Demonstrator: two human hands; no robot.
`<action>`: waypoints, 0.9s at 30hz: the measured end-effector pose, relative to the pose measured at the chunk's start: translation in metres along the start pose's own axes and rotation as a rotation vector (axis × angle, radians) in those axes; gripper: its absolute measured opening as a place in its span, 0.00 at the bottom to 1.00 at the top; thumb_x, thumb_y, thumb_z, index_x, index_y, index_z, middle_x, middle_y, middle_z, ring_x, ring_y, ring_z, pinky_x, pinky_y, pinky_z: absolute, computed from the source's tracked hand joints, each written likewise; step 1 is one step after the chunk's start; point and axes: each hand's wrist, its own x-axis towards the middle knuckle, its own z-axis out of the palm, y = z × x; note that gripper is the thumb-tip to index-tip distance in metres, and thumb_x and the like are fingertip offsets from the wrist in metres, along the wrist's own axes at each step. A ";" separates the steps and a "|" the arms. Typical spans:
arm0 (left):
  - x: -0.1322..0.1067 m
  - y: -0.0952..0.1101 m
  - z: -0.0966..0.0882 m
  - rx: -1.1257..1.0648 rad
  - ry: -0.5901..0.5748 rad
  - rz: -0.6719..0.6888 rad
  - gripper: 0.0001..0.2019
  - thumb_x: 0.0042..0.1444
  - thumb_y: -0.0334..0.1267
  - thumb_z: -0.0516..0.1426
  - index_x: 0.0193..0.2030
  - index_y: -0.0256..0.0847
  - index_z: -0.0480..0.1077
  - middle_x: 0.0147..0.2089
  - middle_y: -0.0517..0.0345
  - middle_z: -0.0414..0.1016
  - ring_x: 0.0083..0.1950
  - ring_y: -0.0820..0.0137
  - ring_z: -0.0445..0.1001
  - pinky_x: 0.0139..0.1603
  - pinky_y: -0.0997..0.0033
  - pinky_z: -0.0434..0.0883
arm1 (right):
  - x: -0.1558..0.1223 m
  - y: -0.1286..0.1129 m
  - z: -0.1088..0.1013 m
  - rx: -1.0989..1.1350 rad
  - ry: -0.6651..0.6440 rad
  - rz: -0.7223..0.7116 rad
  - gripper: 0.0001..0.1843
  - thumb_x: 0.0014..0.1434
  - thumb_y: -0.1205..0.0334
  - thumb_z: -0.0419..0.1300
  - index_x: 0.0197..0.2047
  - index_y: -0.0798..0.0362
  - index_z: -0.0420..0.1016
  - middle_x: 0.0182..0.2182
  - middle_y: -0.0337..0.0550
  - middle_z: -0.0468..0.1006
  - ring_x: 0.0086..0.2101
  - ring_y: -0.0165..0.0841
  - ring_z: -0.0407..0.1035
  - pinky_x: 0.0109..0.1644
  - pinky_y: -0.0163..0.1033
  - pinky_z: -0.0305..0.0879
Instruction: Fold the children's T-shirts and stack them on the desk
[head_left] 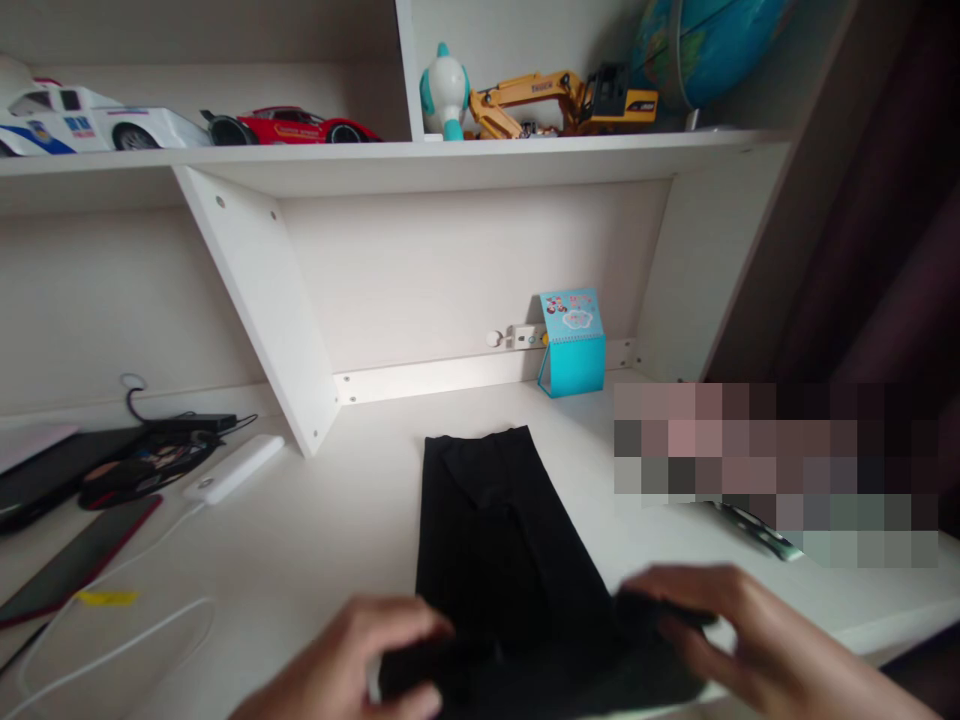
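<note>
The left hand (341,655) and the right hand (750,640) are both closed narrowly on the near end of a black cloth (510,540). Their fingers curl over bunched folds, the left hand at the cloth's left side and the right hand at its right side. The rest of the cloth lies flat on a white desk (300,560), its far end stopping short of the wall.

Left of the cloth are a white power bank (232,468), a phone (75,560) with a red edge, a white cable (112,640) and a tangle of dark cords (165,455). Beyond the cloth, a blue calendar (571,345) stands just beside a wall socket (517,337). Higher up beyond it, a shelf (375,160) holds toy cars (289,128), a toy excavator (562,100) and a globe (709,45). Right of the cloth, a pixelated patch (772,470) hides whatever lies there.
</note>
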 end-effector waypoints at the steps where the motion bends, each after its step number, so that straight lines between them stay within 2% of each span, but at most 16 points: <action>1: 0.027 -0.004 -0.014 -0.115 -0.023 -0.097 0.19 0.54 0.45 0.55 0.51 0.43 0.69 0.41 0.56 0.76 0.39 0.66 0.74 0.33 0.75 0.72 | 0.027 0.005 -0.011 0.023 -0.010 0.062 0.16 0.59 0.58 0.51 0.49 0.45 0.72 0.39 0.41 0.78 0.37 0.36 0.72 0.39 0.36 0.69; 3: 0.085 -0.022 -0.032 -0.347 -0.076 -0.199 0.18 0.53 0.47 0.56 0.47 0.38 0.71 0.40 0.55 0.76 0.39 0.66 0.74 0.35 0.75 0.71 | 0.088 0.026 -0.023 0.082 -0.048 0.076 0.17 0.59 0.57 0.50 0.46 0.53 0.73 0.37 0.41 0.77 0.37 0.35 0.71 0.39 0.36 0.68; 5: 0.135 -0.053 -0.034 -0.549 -0.011 -0.283 0.19 0.52 0.48 0.56 0.43 0.36 0.72 0.40 0.54 0.76 0.40 0.66 0.73 0.37 0.74 0.69 | 0.145 0.057 -0.017 0.110 -0.024 0.162 0.17 0.57 0.58 0.52 0.44 0.57 0.74 0.37 0.42 0.77 0.37 0.34 0.70 0.40 0.35 0.66; 7: 0.168 -0.089 -0.022 -0.645 -0.009 -0.445 0.21 0.51 0.52 0.56 0.40 0.34 0.72 0.35 0.53 0.76 0.36 0.67 0.73 0.33 0.74 0.68 | 0.186 0.089 0.004 0.086 -0.040 0.288 0.17 0.54 0.60 0.54 0.44 0.59 0.74 0.37 0.43 0.77 0.37 0.33 0.70 0.40 0.33 0.65; 9: 0.182 -0.121 -0.005 -0.666 -0.052 -0.537 0.22 0.45 0.51 0.60 0.39 0.34 0.72 0.34 0.52 0.76 0.36 0.67 0.73 0.32 0.73 0.68 | 0.208 0.117 0.029 0.051 -0.057 0.352 0.16 0.50 0.64 0.57 0.41 0.61 0.76 0.33 0.44 0.78 0.34 0.34 0.71 0.37 0.34 0.65; 12: 0.184 -0.149 0.009 -0.666 -0.092 -0.539 0.22 0.37 0.45 0.64 0.38 0.34 0.72 0.34 0.54 0.76 0.35 0.67 0.73 0.32 0.73 0.67 | 0.216 0.143 0.055 0.005 -0.065 0.385 0.16 0.47 0.68 0.58 0.39 0.61 0.78 0.31 0.44 0.79 0.32 0.34 0.71 0.36 0.34 0.65; 16: 0.189 -0.159 -0.002 -0.591 -0.120 -0.473 0.17 0.42 0.46 0.61 0.37 0.36 0.71 0.33 0.57 0.75 0.33 0.70 0.73 0.34 0.73 0.67 | 0.219 0.160 0.057 -0.026 -0.071 0.363 0.15 0.50 0.66 0.57 0.41 0.57 0.77 0.33 0.41 0.78 0.35 0.33 0.71 0.38 0.33 0.64; 19: 0.202 -0.166 -0.007 -0.347 -0.044 -0.498 0.13 0.45 0.44 0.57 0.34 0.37 0.70 0.31 0.58 0.74 0.33 0.70 0.73 0.34 0.72 0.67 | 0.230 0.166 0.054 -0.078 -0.068 0.379 0.13 0.53 0.65 0.56 0.41 0.58 0.76 0.34 0.42 0.78 0.36 0.33 0.70 0.40 0.34 0.64; 23: 0.214 -0.179 0.003 -0.128 0.041 -0.543 0.05 0.39 0.36 0.59 0.24 0.37 0.69 0.21 0.61 0.68 0.32 0.65 0.72 0.34 0.69 0.66 | 0.239 0.168 0.063 -0.172 -0.083 0.418 0.11 0.58 0.60 0.57 0.42 0.57 0.72 0.42 0.44 0.74 0.42 0.34 0.68 0.47 0.43 0.64; 25: 0.215 -0.183 0.009 -0.075 0.070 -0.534 0.04 0.38 0.34 0.60 0.23 0.38 0.69 0.21 0.61 0.68 0.34 0.63 0.72 0.37 0.68 0.66 | 0.237 0.167 0.069 -0.200 -0.110 0.426 0.14 0.60 0.57 0.55 0.46 0.56 0.69 0.45 0.45 0.71 0.43 0.34 0.67 0.46 0.46 0.65; 27: 0.214 -0.184 0.014 -0.055 0.094 -0.521 0.04 0.38 0.33 0.59 0.25 0.38 0.70 0.25 0.60 0.71 0.37 0.63 0.72 0.39 0.69 0.66 | 0.234 0.164 0.072 -0.216 -0.131 0.434 0.16 0.61 0.57 0.55 0.49 0.55 0.67 0.46 0.45 0.70 0.42 0.34 0.68 0.45 0.45 0.67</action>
